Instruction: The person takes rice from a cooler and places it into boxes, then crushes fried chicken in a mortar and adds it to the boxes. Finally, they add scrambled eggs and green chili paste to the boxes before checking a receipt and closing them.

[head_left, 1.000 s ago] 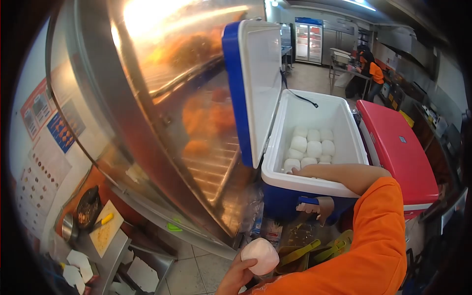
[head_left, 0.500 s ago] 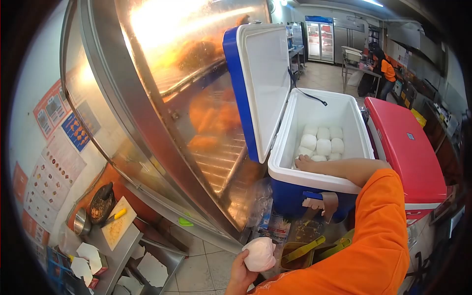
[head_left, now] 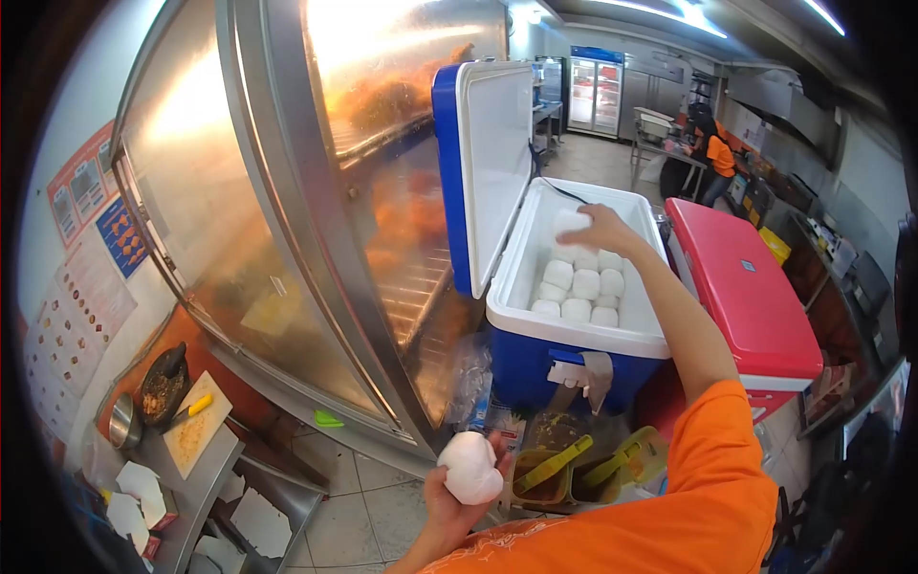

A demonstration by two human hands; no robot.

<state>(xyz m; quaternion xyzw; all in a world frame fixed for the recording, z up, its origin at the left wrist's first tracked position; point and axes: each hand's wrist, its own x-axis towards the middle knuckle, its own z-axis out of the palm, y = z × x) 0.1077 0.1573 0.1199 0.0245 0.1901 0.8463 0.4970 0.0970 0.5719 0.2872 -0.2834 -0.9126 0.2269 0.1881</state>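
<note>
My left hand (head_left: 448, 499) is wrapped around a white plastic-wrapped bundle (head_left: 469, 467), low in front of the glass cabinet. The bundle is rounded and smooth, and fills the palm. Over the far end of the blue cooler (head_left: 583, 362), my right hand (head_left: 608, 232) has its fingers curled about another white wrapped bundle (head_left: 571, 223), smeared by motion. Beneath it, several similar white bundles (head_left: 585, 283) lie packed in rows within the cooler's white interior. The cooler's lid (head_left: 501, 177) stands upright on the left.
A lit glass cabinet (head_left: 277, 239) with food on racks rises at the left. Against the cooler's right side is a red cooler (head_left: 741, 297). Tubs with green-handled utensils (head_left: 555, 471) stand below. A cutting board (head_left: 196, 435) lies lower left. One person (head_left: 712, 153) in orange works far back.
My right hand has moved from the cooler's near end to its far end, now with a bundle in its fingers. The left hand has shifted slightly left and up, still holding its bundle.
</note>
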